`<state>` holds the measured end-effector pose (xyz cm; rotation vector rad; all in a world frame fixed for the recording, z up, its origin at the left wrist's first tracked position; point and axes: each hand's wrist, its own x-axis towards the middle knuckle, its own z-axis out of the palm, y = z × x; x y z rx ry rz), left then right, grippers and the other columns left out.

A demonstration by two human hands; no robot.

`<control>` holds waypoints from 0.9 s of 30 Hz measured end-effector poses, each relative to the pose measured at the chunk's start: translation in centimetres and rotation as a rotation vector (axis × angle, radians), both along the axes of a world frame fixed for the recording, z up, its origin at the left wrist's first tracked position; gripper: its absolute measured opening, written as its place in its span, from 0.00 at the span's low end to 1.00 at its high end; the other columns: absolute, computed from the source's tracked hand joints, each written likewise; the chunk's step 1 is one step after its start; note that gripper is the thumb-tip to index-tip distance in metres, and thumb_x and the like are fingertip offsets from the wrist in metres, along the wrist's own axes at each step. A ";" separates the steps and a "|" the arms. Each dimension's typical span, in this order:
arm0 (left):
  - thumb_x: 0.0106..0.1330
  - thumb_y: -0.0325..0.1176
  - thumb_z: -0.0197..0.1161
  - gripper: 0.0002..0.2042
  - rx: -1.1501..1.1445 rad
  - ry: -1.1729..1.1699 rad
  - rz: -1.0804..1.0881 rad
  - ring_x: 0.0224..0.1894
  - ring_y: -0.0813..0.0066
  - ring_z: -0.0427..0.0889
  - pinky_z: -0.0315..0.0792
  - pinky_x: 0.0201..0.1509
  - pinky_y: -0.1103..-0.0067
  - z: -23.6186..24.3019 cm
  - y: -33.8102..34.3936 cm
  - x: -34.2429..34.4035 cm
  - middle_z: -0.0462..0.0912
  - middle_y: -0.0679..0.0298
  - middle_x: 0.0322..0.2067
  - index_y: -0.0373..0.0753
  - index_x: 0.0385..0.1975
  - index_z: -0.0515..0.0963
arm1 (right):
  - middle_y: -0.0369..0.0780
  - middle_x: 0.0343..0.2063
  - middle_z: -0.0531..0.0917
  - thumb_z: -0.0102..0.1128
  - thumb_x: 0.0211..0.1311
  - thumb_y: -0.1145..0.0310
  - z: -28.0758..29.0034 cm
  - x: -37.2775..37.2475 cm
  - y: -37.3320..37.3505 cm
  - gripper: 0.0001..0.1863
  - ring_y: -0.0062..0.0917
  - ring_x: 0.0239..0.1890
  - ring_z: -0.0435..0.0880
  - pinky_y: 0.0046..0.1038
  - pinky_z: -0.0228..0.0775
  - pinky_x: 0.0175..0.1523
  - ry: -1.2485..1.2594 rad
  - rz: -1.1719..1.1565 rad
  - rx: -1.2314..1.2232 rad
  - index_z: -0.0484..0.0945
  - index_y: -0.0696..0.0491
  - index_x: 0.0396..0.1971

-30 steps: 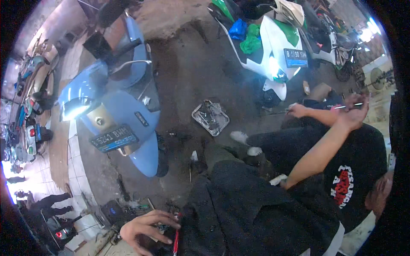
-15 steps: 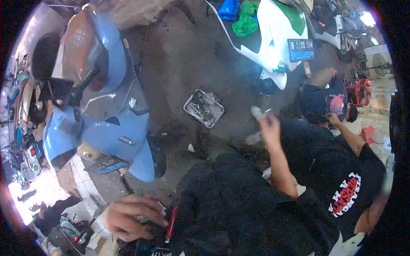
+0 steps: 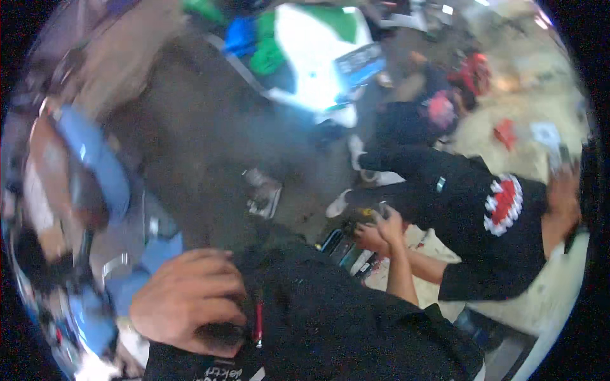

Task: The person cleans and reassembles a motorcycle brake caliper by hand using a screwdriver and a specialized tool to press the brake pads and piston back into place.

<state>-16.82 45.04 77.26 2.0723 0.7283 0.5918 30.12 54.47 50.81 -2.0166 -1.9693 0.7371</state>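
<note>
We log the left hand before the dark shirt, fingers bent, a red pen-like stick on the shirt just beside them, and the blurred right hand near a co-worker's hand and a blue-edged object, whether either hand's fingers clamp anything we cannot tell.

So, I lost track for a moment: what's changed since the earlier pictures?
The view has swung right, so the blue scooter and green-and-white scooter sit farther left. The left hand is higher. The right hand, at far right with a slim tool a second ago, has come left beside a co-worker's hand; blur hides whether it holds anything. The red pen-like tool stays against the black shirt.
</note>
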 end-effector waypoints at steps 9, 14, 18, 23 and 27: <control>0.41 0.44 0.69 0.17 0.162 0.012 -0.548 0.37 0.62 0.73 0.69 0.43 0.67 -1.6 10.1 -6.2 0.72 0.63 0.29 0.41 0.23 0.72 | 0.43 0.32 0.82 0.62 0.54 0.63 0.3 -11.1 -8.5 0.17 0.25 0.35 0.79 0.27 0.68 0.45 0.202 -0.518 0.067 0.78 0.61 0.39; 0.49 0.44 0.65 0.16 0.270 0.284 -0.766 0.39 0.63 0.74 0.70 0.41 0.69 -1.1 11.6 -17.0 0.75 0.62 0.31 0.40 0.30 0.73 | 0.44 0.28 0.82 0.60 0.53 0.63 -3.2 -16.9 -10.1 0.17 0.29 0.33 0.79 0.30 0.69 0.42 0.374 -0.657 0.338 0.78 0.62 0.34; 0.49 0.48 0.65 0.17 0.352 0.260 -0.633 0.31 0.64 0.74 0.70 0.37 0.70 -0.5 7.9 -24.8 0.75 0.63 0.26 0.41 0.28 0.73 | 0.38 0.24 0.78 0.51 0.60 0.65 5.8 -18.1 -1.4 0.10 0.21 0.27 0.72 0.26 0.64 0.34 0.665 -0.691 0.395 0.76 0.56 0.27; 0.48 0.30 0.65 0.09 0.341 -0.075 -0.369 0.38 0.56 0.78 0.68 0.49 0.57 4.5 11.9 -29.5 0.78 0.51 0.35 0.35 0.19 0.70 | 0.32 0.21 0.75 0.49 0.64 0.64 29.4 -25.5 9.6 0.13 0.13 0.18 0.68 0.17 0.59 0.22 0.627 -0.579 0.968 0.76 0.59 0.36; 0.52 0.30 0.62 0.07 0.314 -0.271 -0.436 0.32 0.57 0.80 0.67 0.52 0.54 5.0 14.3 -36.0 0.79 0.52 0.29 0.34 0.24 0.73 | 0.31 0.18 0.72 0.53 0.58 0.62 28.8 -31.8 11.6 0.10 0.15 0.17 0.66 0.16 0.54 0.22 0.811 -0.512 0.871 0.74 0.54 0.32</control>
